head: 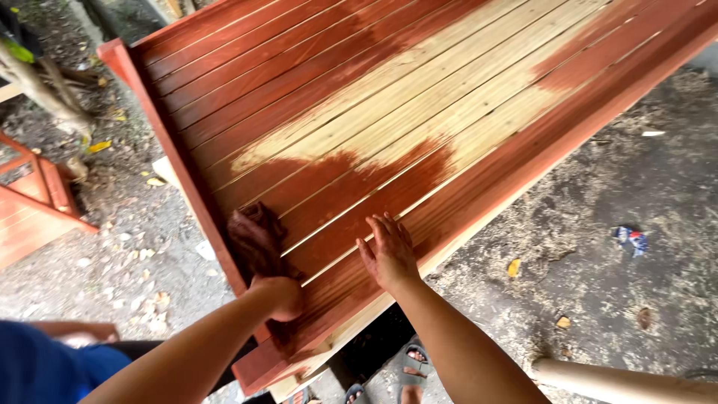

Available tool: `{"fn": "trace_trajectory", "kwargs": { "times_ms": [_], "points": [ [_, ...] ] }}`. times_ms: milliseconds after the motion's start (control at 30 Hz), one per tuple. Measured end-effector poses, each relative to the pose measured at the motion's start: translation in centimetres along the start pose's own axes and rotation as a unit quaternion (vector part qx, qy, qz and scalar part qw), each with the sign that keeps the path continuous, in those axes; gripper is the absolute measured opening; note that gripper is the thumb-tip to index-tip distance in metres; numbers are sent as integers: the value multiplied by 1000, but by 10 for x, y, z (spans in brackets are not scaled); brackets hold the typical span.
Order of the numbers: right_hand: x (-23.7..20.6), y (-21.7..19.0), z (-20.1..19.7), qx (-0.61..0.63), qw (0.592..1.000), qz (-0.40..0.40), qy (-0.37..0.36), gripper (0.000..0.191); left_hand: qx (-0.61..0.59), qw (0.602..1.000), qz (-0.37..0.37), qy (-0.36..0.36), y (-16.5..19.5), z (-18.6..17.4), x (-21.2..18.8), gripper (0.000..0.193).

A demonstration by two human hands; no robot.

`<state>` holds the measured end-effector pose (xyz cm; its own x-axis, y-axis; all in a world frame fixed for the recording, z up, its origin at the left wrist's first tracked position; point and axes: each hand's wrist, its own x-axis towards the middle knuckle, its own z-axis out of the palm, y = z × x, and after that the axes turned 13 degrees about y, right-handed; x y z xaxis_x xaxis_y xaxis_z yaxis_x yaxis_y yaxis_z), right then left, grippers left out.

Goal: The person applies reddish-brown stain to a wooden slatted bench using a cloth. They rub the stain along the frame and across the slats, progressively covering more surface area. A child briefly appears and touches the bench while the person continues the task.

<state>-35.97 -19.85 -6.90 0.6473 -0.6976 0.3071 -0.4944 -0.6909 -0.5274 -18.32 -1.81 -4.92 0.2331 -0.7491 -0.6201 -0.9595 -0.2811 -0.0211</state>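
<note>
The left hand (278,295) clenches a crumpled, stain-soaked brown rag (256,238), which lies against the slatted wooden panel (389,97) at seven o'clock. The right hand (387,253), released and flat with fingers spread, presses the wet reddish-brown slats at six o'clock. Bare pale wood runs toward one o'clock.

Slatted wooden panel with raised side rails (419,112) runs diagonally from lower centre to upper right, resting above the gravel and sawdust-strewn ground (598,247). Left hand (280,295) sits at the panel's near left rail, with a crumpled stained rag (256,239) touching it just beyond. Right hand (389,254) lies flat on the slats, right of the rag. Small wooden frame piece (34,202) lies far left on the ground. Round wooden pole (621,383) lies lower right.
</note>
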Motion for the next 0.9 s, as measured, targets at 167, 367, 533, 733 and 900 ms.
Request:
{"fn": "trace_trajectory", "kwargs": {
  "times_ms": [167,367,533,733,900],
  "points": [
    [13,33,-10,-34,998,-29,52,52,-474,876,-78,38,15,-23,5,36],
    [37,68,-18,-33,996,-21,86,48,-279,924,176,195,32,-3,-33,39],
    [51,68,-22,-26,997,9,70,54,-93,979,159,88,12,-2,-60,59],
    [44,50,-33,-30,996,34,81,60,-79,935,260,229,32,-35,-29,62],
    [40,46,-41,-14,991,42,125,60,-85,930,269,234,78,-70,49,59]
  ]
}}
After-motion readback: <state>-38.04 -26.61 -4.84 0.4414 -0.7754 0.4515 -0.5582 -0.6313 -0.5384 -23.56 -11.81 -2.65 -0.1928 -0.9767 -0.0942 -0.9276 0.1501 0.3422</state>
